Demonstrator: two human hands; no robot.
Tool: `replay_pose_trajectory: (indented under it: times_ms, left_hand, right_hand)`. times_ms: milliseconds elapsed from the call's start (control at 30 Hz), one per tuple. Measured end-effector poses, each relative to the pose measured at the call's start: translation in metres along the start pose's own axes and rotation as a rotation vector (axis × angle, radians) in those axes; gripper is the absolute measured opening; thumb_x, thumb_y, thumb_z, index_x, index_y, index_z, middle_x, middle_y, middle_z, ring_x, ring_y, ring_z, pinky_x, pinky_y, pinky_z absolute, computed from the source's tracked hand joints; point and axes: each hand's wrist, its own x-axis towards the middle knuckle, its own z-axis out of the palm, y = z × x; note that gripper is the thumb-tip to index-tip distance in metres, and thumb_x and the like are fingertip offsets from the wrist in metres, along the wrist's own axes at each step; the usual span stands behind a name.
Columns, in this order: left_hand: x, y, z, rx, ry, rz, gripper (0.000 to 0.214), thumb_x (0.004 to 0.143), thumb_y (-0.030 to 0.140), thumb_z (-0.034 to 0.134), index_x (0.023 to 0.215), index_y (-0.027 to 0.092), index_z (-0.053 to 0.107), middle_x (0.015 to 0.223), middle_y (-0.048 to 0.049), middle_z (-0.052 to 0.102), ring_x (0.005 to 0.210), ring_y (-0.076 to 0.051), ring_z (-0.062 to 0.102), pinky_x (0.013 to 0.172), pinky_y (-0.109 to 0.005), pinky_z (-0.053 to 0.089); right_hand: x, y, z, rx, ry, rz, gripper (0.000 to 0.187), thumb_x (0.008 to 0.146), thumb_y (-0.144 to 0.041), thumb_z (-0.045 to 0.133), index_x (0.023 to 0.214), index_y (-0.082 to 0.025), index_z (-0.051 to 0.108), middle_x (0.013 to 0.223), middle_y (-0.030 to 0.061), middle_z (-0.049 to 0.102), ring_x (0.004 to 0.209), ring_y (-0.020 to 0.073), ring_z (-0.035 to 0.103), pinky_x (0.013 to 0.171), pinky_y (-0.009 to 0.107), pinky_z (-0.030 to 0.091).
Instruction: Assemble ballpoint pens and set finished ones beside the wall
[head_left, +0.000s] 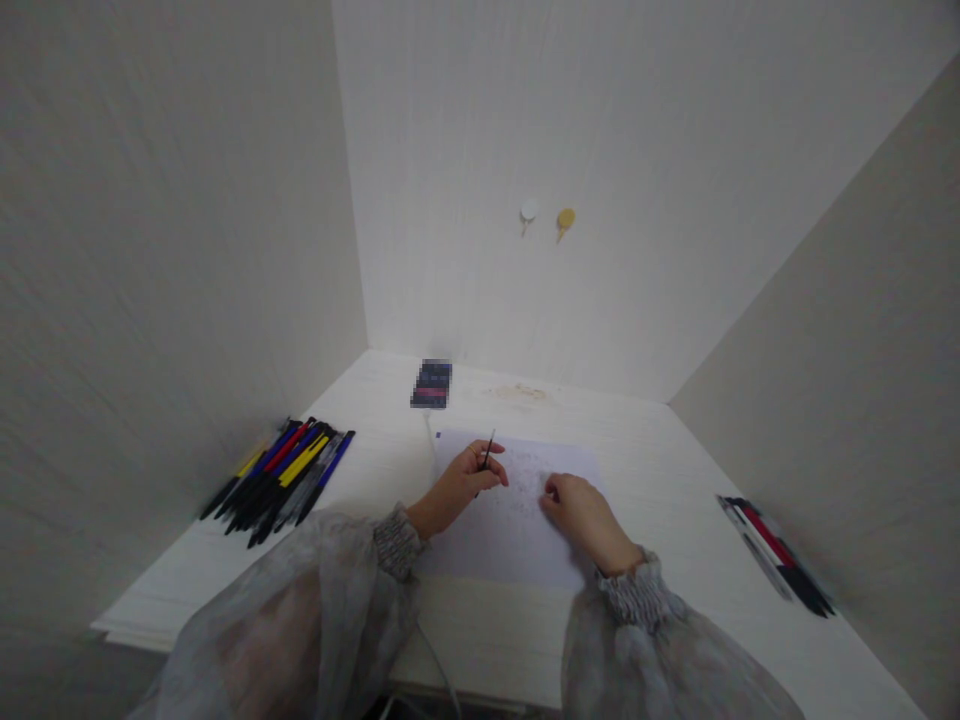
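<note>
Firstly, left hand (pixel 459 488): clenched round a thin dark pen (pixel 487 452), tip down on the paper (pixel 517 540).
Right hand (pixel 581 515): curled, knuckles down on the sheet; grasp unclear.
Table (pixel 675 450): pen heap (pixel 281 480) far left, fewer pens (pixel 776 555) far right.

Heaped against the left wall of a white desk (pixel 660 450), coloured pens (pixel 281 480); along the right edge, more pens (pixel 776 555); behind, a blurred dark box (pixel 431 384); above, two wall hooks (pixel 547 220).
</note>
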Motion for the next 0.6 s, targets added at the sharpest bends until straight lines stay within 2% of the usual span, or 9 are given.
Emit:
replay_pose_trajectory:
  times_ms: [100,233,367,600]
  left_hand:
    - [0.000,0.001,0.001,0.004,0.019,-0.001,0.031,0.066,0.017,0.051,0.097,0.016,0.044,0.068,0.0012,0.057,0.052,-0.007,0.039,0.050,-0.021,0.027]
    - [-0.004,0.008,0.003,0.009,-0.004,-0.028,0.029,0.072,0.033,0.051,0.093,0.014,0.046,0.062,0.0012,0.056,0.042,-0.004,0.031,0.043,-0.020,0.021]
    - [-0.005,0.011,0.005,0.042,-0.041,-0.086,0.031,0.070,0.040,0.053,0.085,0.013,0.050,0.058,0.0014,0.054,0.039,-0.003,0.028,0.038,-0.019,0.017]
    - [0.000,-0.001,0.003,0.089,-0.002,-0.147,0.033,0.062,0.041,0.060,0.079,0.014,0.054,0.056,0.0024,0.055,0.038,-0.002,0.029,0.037,-0.018,0.018]
  right_hand:
    - [0.000,0.000,0.001,-0.032,-0.009,-0.003,0.014,0.071,-0.016,0.046,0.073,-0.016,0.059,0.075,0.0090,0.062,0.069,0.0177,0.056,0.056,0.025,0.034]
    - [0.002,0.000,0.005,-0.077,-0.025,-0.008,0.015,0.072,-0.014,0.044,0.075,-0.015,0.058,0.076,0.0094,0.061,0.070,0.0179,0.056,0.057,0.025,0.034]
    - [0.002,-0.001,0.006,-0.113,-0.035,-0.028,0.015,0.072,-0.013,0.043,0.075,-0.015,0.058,0.076,0.0109,0.061,0.068,0.0189,0.056,0.056,0.026,0.034]
    - [0.003,-0.006,0.004,0.084,0.066,-0.098,0.010,0.068,-0.015,0.047,0.072,-0.016,0.057,0.073,0.0058,0.060,0.067,0.0161,0.054,0.060,0.025,0.036]
